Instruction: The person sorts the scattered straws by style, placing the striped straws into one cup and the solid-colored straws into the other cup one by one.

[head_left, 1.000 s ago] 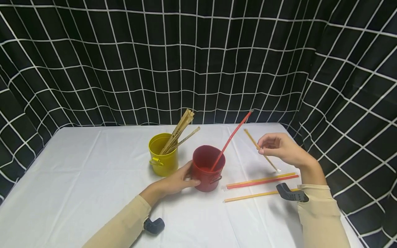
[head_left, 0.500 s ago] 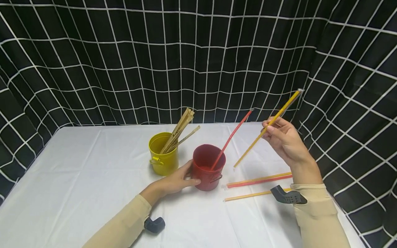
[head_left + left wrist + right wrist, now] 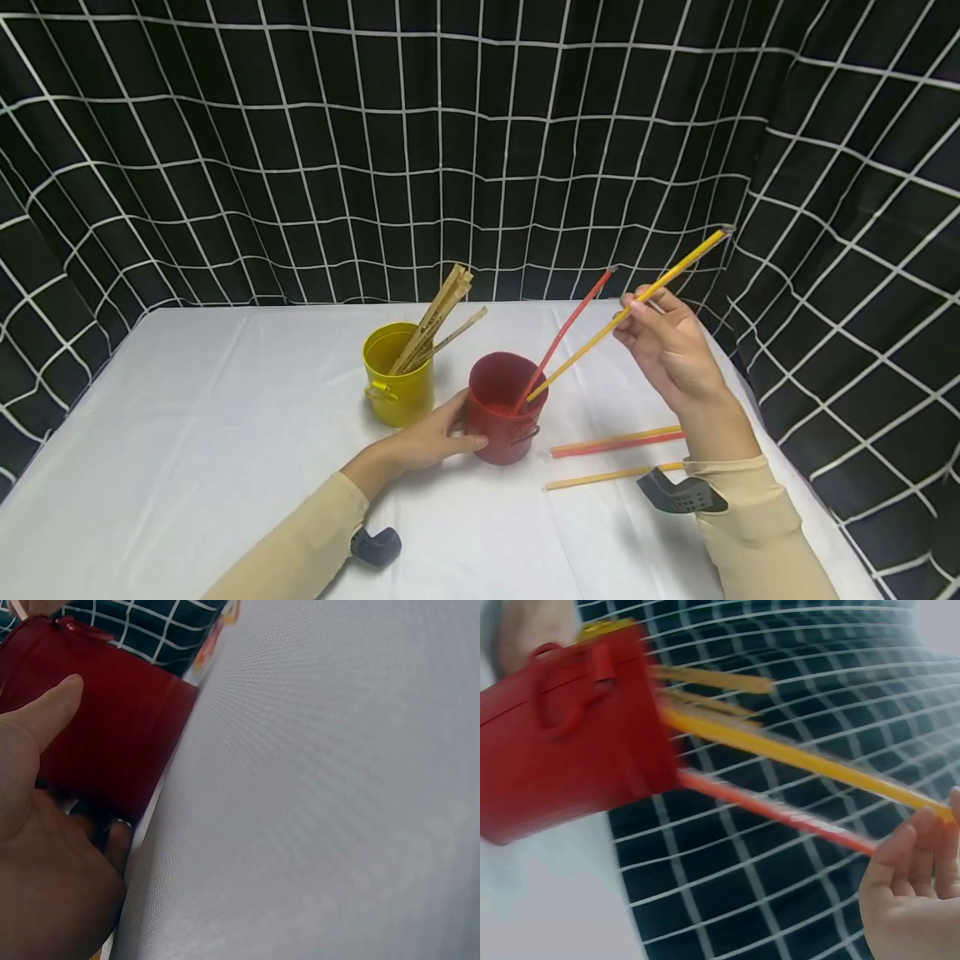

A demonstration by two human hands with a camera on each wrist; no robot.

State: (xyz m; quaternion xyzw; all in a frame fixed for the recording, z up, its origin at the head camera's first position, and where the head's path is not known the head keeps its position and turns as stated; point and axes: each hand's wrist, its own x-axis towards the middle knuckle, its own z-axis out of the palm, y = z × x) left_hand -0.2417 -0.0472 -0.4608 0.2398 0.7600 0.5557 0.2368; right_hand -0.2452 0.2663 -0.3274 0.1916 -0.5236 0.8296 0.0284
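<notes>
My left hand point(image 3: 426, 435) holds the small red metal bucket point(image 3: 504, 443) from its left side, thumb in front and fingers round behind. A red straw point(image 3: 567, 323) leans inside the bucket, its top pointing up to the right. Between thumb and fingertips, my right hand point(image 3: 670, 354) pinches a yellow straw point(image 3: 686, 260) in a clear wrapper. That straw is tilted, and its lower end is at the bucket's mouth beside the red straw. In the right wrist view the yellow straw point(image 3: 802, 760) slants from the fingers to the red rim.
Left of the red bucket, close behind my left hand, stands a yellow bucket point(image 3: 405, 404) with several paper-wrapped sticks point(image 3: 433, 321). On the white tablecloth point(image 3: 225, 433) at the right lie a red straw point(image 3: 615, 445) alongside a yellow one, and another yellow straw point(image 3: 592, 481) nearer. A black grid curtain point(image 3: 337, 150) surrounds the table.
My right hand has picked the yellow straw up from the right of the table, turned it and brought it left to the red bucket's mouth. The left hand and bucket stay put.
</notes>
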